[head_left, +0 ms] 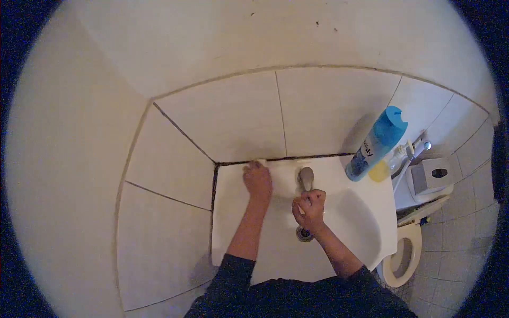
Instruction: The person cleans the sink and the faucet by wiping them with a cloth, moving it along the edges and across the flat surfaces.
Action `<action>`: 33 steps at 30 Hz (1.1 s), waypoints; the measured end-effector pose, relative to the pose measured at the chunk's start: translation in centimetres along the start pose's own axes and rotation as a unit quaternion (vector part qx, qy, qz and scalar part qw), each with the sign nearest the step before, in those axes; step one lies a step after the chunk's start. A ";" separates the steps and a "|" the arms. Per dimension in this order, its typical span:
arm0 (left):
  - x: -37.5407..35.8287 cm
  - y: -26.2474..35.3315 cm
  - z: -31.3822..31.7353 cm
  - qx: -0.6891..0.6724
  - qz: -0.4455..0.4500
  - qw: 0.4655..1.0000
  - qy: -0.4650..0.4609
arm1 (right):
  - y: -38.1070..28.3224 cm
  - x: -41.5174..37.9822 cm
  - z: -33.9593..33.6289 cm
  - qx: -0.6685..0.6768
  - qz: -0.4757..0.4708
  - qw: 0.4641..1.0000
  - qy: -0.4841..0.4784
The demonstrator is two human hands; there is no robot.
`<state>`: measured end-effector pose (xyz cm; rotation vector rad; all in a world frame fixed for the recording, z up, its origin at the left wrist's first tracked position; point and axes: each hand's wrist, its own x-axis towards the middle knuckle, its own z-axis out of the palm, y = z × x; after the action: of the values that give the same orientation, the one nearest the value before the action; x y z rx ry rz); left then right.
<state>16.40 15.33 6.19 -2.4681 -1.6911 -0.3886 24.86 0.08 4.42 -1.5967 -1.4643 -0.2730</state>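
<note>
My left hand [257,182] is at the back left of the white sink [281,254], its fingers curled at the dark seam along the wall. A small white piece [260,161] shows at its fingertips; its kind is not clear. Just in front of the faucet [305,177], my right hand [309,209] is closed, fingers bent in above the basin. Whatever it may hold is hidden. Below that hand the drain [304,233] is partly visible.
A blue spray can [376,144] stands on the sink's right back corner, with a bottle of yellow liquid [380,170] beside it. Further right are a tissue box [432,175] and a toilet with its seat [412,265]. Tiled walls [228,116] border the sink at the back and left.
</note>
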 end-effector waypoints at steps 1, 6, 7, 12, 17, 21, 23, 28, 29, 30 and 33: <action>0.4 1.3 0.6 -0.014 -0.004 0.999 -0.034 | 0.1 0.0 0.1 0.000 -0.002 1.000 0.001; -0.5 1.6 0.0 -0.095 0.065 0.993 -0.015 | 0.6 0.3 -0.7 -0.017 -0.060 0.997 -0.045; -0.2 0.2 -0.7 -0.076 0.043 0.996 -0.025 | 0.7 0.2 -0.8 -0.020 -0.059 0.997 -0.044; -1.0 1.8 1.9 0.022 0.102 0.994 -0.036 | -0.2 0.0 0.2 0.001 0.014 1.000 0.007; -1.3 2.5 0.3 -0.062 0.137 0.986 0.078 | 0.3 -0.1 -0.6 0.002 -0.021 0.999 -0.029; -1.0 0.7 0.3 -0.029 0.117 0.992 0.040 | 0.0 -0.2 -0.1 -0.010 0.001 1.000 -0.023; -1.9 4.0 0.6 -0.049 0.139 0.988 0.038 | 0.1 -0.4 0.4 -0.002 0.007 1.000 -0.007; -1.0 1.8 0.5 -0.138 0.135 0.981 0.007 | 0.5 -0.1 -0.7 -0.011 -0.026 0.998 -0.053; -0.3 1.0 0.4 -0.057 0.135 0.989 -0.010 | 0.4 0.0 -0.6 -0.008 -0.024 0.999 -0.044; -0.5 1.4 0.3 -0.057 0.137 0.989 -0.011 | 0.2 -0.1 -0.4 -0.004 -0.022 0.999 -0.036; -1.0 3.8 0.0 -0.064 0.118 0.991 0.014 | 0.2 -0.3 0.3 -0.003 0.001 1.000 -0.012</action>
<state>19.57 13.01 6.05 -2.7006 -1.3802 -0.5152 24.83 0.14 3.91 -1.6117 -1.4802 -0.2581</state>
